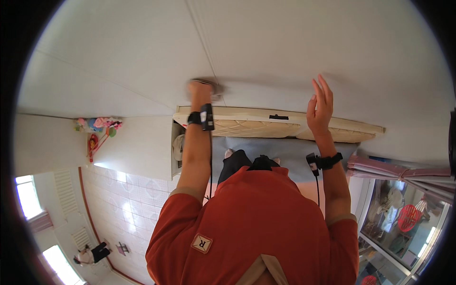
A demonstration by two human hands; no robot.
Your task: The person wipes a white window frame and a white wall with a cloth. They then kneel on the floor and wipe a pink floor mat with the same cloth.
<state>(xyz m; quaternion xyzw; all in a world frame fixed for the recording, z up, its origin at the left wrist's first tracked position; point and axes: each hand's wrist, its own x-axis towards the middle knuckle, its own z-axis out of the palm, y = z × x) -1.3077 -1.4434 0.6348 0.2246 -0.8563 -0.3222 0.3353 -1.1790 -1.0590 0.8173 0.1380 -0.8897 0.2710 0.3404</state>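
My left hand (pixel 200 91) is closed on a grey-brown object (pixel 216 91), perhaps a cloth or pad, too blurred to name. It is against or close to the pale wall (pixel 263 46), beside a vertical seam. My right hand (pixel 320 110) is raised in front of the wall with fingers apart and nothing in it. Whether it touches the wall I cannot tell. Both wrists carry black straps with small devices and cables. Below my hands runs a cream headboard (pixel 235 113) with quilted padding and a black handle or slot (pixel 279 117).
I stand on a grey-covered bed (pixel 285 149). A white cabinet (pixel 142 146) is on the left, with plush toys (pixel 99 123) beyond. Tied pink curtains (pixel 399 171) and a window (pixel 402 213) with red decorations are right. Another person (pixel 93 253) is across the tiled floor (pixel 121 199).
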